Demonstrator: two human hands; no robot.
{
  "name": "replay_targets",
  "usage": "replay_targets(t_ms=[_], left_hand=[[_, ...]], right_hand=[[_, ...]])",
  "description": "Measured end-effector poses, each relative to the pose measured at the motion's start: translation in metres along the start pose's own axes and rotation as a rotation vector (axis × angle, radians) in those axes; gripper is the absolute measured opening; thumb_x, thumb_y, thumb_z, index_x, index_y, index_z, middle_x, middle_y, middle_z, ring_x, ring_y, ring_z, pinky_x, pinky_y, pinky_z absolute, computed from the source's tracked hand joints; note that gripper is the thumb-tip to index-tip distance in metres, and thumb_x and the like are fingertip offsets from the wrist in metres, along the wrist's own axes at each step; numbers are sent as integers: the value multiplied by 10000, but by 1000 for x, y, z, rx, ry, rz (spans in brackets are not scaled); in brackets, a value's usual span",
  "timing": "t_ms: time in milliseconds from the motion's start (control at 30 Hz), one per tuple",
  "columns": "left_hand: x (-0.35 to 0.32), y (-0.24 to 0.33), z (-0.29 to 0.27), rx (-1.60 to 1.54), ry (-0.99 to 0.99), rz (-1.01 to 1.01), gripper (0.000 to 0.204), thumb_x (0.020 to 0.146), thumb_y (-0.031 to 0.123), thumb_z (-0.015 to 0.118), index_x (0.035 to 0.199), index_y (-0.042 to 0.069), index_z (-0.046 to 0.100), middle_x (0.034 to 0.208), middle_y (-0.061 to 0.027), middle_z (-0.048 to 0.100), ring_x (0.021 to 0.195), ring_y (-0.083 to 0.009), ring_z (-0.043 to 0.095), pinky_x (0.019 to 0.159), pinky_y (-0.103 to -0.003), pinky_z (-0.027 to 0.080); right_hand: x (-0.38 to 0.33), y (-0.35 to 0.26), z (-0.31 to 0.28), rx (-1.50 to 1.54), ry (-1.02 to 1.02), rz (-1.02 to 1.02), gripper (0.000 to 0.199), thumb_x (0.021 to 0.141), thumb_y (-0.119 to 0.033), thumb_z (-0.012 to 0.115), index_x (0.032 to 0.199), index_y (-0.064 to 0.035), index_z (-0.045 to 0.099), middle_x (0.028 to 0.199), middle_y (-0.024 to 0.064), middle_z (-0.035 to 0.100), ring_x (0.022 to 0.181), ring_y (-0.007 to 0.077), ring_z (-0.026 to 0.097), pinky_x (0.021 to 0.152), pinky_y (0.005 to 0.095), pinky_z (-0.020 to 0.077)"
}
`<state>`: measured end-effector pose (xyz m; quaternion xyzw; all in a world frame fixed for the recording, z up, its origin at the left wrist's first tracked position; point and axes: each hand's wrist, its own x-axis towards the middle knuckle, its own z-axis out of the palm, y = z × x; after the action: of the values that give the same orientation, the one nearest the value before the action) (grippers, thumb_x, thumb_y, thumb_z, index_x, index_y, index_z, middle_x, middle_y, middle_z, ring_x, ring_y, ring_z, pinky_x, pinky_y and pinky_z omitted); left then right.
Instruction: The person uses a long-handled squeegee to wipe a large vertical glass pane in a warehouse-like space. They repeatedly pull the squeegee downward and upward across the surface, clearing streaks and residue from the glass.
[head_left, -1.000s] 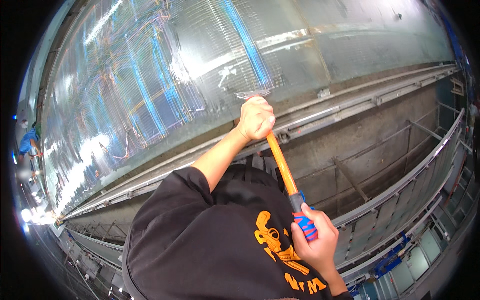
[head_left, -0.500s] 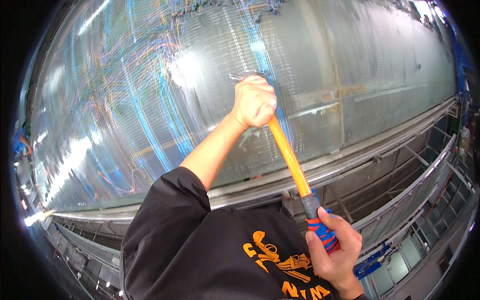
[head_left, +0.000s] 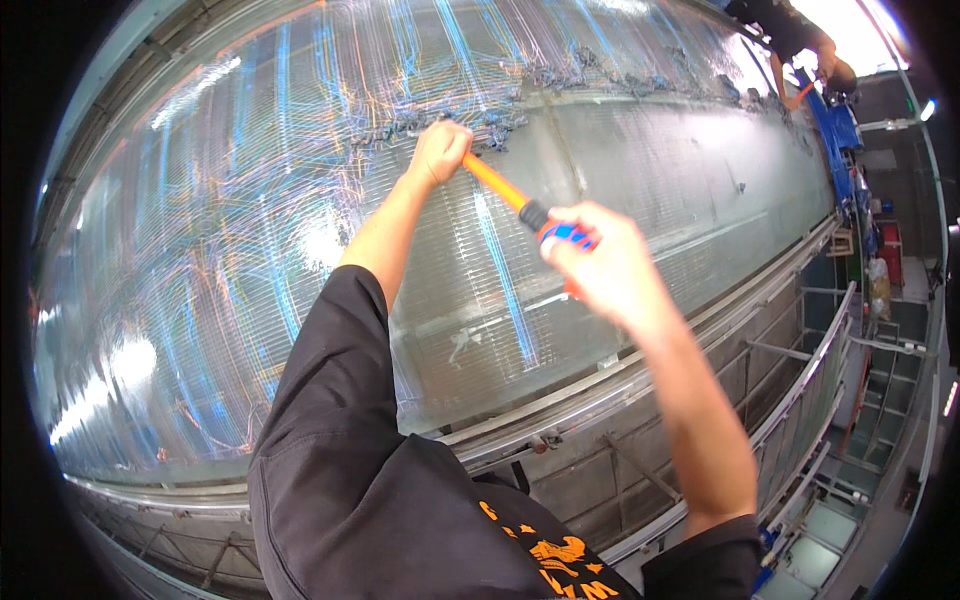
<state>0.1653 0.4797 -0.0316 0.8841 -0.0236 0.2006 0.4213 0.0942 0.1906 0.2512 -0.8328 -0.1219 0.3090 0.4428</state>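
Note:
A large pale sheet with a glassy sheen (head_left: 660, 200) spreads under my arms, its left part covered in fine coloured lines (head_left: 250, 200). My left hand (head_left: 441, 153) is closed round the far end of a long-handled scraper (head_left: 497, 184) with an orange shaft. That hand hides the scraper's head. My right hand (head_left: 600, 250), slightly blurred, wraps the grip, which is bound in blue and red. Dark crumpled scrapings (head_left: 400, 128) lie just beyond my left hand.
More dark scrapings (head_left: 640, 82) run along the sheet toward the far right. Another person (head_left: 790, 40) is there, holding an orange stick-like thing. A metal rail (head_left: 580, 405) edges the near side, with framework below it. A red object (head_left: 890, 250) stands at the right.
Both hands and the scraper have moved away from me across the sheet. My right arm is now stretched out over it. The view has shifted, bringing the other person in at the far right.

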Motion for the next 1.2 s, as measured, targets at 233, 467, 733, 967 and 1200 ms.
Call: replay_targets(t_ms=[233,467,733,967,1200], left_hand=[[-178,136,21,95,85,142,372,918,251,609,612,51,544,668,-149,574,737,-404,597,751,-524,469],[-330,305,85,-37,-100,124,378,887,266,680,562,101,578,619,-92,562,671,-347,593,734,-459,476],[-356,369,147,-112,-151,132,390,892,281,655,556,94,588,618,-88,559,690,-344,586,705,-459,449],[-346,339,160,-169,-30,88,328,840,256,641,555,108,571,615,-71,569,637,-333,572,672,-442,458],[-281,282,127,-350,-23,71,273,790,238,597,553,129,519,600,-54,553,573,-307,552,610,-407,447]], right_hand=[[-223,114,25,9,21,-96,543,897,-143,811,1397,-10,650,1191,236,749,1101,332,756,975,395,572],[-435,206,-1,77,-15,162,619,882,-89,793,1469,8,622,1235,228,743,1105,291,748,983,366,554],[-500,209,-34,46,94,117,556,881,-48,762,1416,50,647,1078,202,752,902,243,733,855,353,569],[-448,186,-45,-1,60,186,515,821,-9,766,1323,72,688,1063,220,763,908,284,769,836,350,588],[-349,111,-47,-102,10,84,509,783,14,769,1281,92,701,944,217,754,788,251,756,731,319,587]])
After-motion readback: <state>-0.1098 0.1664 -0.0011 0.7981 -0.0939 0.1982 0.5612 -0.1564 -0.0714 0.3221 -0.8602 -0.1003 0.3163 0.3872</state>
